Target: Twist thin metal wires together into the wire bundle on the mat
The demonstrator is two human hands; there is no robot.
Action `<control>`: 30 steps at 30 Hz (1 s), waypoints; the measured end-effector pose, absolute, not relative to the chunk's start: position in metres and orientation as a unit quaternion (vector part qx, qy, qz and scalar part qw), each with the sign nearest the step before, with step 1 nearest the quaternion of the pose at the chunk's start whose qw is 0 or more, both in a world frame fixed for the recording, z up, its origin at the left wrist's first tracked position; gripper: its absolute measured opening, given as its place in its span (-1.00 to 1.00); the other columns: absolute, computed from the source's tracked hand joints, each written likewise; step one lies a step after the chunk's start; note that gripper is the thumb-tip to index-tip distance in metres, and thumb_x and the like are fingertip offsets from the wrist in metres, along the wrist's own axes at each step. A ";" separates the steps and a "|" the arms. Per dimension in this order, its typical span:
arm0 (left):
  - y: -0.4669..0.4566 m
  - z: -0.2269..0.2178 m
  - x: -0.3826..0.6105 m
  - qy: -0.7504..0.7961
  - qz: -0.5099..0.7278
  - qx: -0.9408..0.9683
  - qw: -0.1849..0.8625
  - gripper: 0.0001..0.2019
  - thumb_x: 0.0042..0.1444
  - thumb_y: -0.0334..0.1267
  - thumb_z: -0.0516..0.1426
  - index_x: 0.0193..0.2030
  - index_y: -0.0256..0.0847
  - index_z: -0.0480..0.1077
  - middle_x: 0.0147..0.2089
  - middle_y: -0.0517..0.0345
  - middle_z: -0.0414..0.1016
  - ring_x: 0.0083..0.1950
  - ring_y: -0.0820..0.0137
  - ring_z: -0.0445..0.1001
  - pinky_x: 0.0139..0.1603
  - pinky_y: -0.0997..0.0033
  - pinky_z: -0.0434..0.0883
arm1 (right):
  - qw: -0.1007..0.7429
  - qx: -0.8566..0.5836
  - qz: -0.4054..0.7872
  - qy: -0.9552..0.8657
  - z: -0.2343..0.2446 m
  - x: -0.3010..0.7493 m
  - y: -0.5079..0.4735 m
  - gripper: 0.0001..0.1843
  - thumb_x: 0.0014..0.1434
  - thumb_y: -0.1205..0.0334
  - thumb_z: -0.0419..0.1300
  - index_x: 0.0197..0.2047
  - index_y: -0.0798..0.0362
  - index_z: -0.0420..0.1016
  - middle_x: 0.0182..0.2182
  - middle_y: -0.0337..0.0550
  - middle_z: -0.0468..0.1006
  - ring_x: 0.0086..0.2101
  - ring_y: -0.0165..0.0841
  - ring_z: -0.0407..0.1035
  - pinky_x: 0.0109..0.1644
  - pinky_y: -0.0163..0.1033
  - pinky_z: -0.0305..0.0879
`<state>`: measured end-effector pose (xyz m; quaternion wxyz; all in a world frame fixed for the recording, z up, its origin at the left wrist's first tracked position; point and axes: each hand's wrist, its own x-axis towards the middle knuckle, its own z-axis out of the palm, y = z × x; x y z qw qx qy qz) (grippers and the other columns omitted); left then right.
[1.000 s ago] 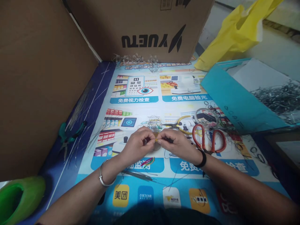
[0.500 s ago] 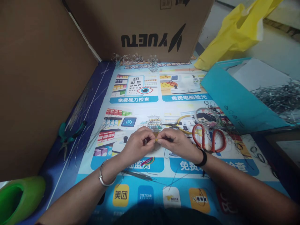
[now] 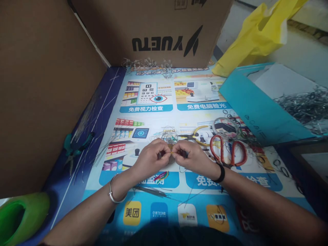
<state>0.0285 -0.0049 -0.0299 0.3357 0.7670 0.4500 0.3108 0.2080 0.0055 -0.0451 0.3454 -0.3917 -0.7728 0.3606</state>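
Strand [image 3: 171, 153], thin and yellow, too small to tell of what stuff, just in front of a tangled ball of thin silver wire [image 3: 167, 134]. Pinched on one side by closed fingers of the bare left hand [image 3: 155, 153], on the other by those of the bare right hand [image 3: 191, 155]. Could snap if tugged too hard, or slip out if held too loosely. Could also snag on loose wire ends poking from the ball, or on metal pliers with curved yellow handles [image 3: 192, 137], just right of the ball.

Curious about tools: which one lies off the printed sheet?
The teal pliers, on the dark blue surface; the yellow pliers and red-handled tool lie on the sheet.
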 end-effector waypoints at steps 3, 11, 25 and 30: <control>-0.007 -0.032 0.028 0.448 0.300 0.786 0.302 -0.89 0.04 -0.49 0.08 -0.43 -0.23 0.31 -0.34 0.15 0.39 -0.27 0.44 0.38 -0.30 0.47 0.31 | 0.351 -0.381 0.313 -0.796 -0.047 0.208 0.004 -0.88 -0.02 0.46 0.08 -0.47 0.06 0.30 -0.57 -0.31 0.34 -0.53 -0.50 0.20 -0.44 -0.40 0.12; -0.008 -0.032 0.029 0.441 0.263 0.812 0.279 -0.90 0.02 -0.48 0.03 -0.42 -0.21 0.26 -0.35 0.14 0.35 -0.28 0.39 0.36 -0.32 0.43 0.30 | 0.328 -0.368 0.145 -0.858 -0.052 0.204 -0.003 -0.86 0.05 0.45 0.02 -0.47 0.03 0.23 -0.55 -0.22 0.35 -0.49 -0.39 0.24 -0.40 -0.30 0.14; -0.004 -0.023 0.026 0.463 0.207 0.767 0.393 -0.84 0.05 -0.49 -0.03 -0.38 -0.18 0.30 -0.44 0.27 0.41 -0.39 0.46 0.37 -0.37 0.49 0.29 | 0.348 -0.340 0.010 -0.874 -0.059 0.205 -0.001 -0.83 0.10 0.47 0.00 -0.44 0.06 0.31 -0.49 -0.08 0.44 -0.40 -0.28 0.32 -0.34 -0.20 0.26; -0.003 -0.027 0.026 0.476 0.229 0.746 0.405 -0.83 0.11 -0.47 -0.03 -0.34 -0.17 0.32 -0.46 0.30 0.44 -0.41 0.48 0.40 -0.36 0.50 0.31 | 0.356 -0.336 0.040 -0.871 -0.058 0.205 0.000 -0.85 0.10 0.46 0.02 -0.43 0.05 0.32 -0.47 -0.10 0.46 -0.40 -0.30 0.33 -0.33 -0.21 0.27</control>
